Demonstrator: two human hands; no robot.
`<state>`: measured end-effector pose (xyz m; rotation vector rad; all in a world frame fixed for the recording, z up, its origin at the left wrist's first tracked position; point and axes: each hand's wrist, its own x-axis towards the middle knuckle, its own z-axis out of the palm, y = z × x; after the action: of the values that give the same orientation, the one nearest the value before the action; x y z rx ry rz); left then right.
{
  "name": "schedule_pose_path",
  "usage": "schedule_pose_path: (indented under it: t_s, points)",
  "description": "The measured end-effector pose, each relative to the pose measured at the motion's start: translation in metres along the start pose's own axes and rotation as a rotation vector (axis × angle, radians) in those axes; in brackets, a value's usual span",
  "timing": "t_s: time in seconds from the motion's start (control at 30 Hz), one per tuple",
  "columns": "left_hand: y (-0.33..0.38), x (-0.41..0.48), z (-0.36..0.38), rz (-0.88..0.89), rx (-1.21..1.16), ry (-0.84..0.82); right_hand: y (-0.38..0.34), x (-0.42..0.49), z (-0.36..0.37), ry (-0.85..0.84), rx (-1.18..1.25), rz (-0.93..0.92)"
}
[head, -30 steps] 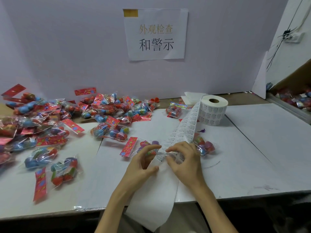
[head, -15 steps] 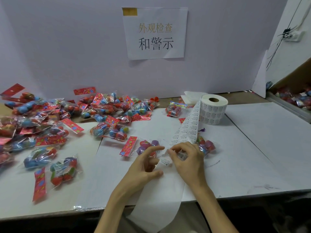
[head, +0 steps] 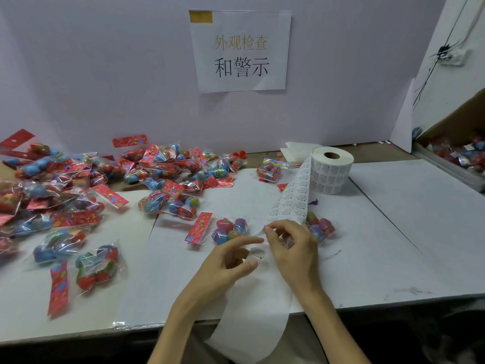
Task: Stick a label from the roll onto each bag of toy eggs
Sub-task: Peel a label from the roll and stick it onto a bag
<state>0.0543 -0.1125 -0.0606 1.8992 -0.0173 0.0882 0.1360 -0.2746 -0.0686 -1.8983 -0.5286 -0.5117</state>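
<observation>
The white label roll (head: pixel 332 170) stands at the back of the table, right of centre. Its label strip (head: pixel 294 195) runs down toward me, and my right hand (head: pixel 294 250) pinches the strip's near end. The bare liner (head: pixel 252 324) hangs over the table's front edge. My left hand (head: pixel 228 261) is just left of the strip. It holds a small peeled label (head: pixel 258 253) between index finger and thumb. A bag of toy eggs (head: pixel 229 231) with a red header card lies right behind my left hand. Another bag (head: pixel 322 228) lies partly under the strip, behind my right hand.
A large pile of egg bags (head: pixel 78 185) covers the left and back of the white table (head: pixel 393 232). A cardboard box (head: pixel 462 153) with more bags sits at the far right. A white partition with a paper sign (head: pixel 240 51) closes off the back.
My left hand has drawn away from the strip to the left with a label peeled off. My right hand has stayed on the strip, which has slid a little toward me.
</observation>
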Motion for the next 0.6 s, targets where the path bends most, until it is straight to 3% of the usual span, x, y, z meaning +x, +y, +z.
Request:
schedule_pose_path:
  t_s: [0.2,0.6]
  points:
    - [0.0042,-0.0030,0.0016,0.007,-0.043,0.103,-0.0061,-0.0018,-0.0020,-0.130,0.004,-0.023]
    - [0.0043,-0.0031,0.0054,-0.023,0.021,0.132,-0.0033,-0.0009,-0.0010,-0.155,0.038,0.021]
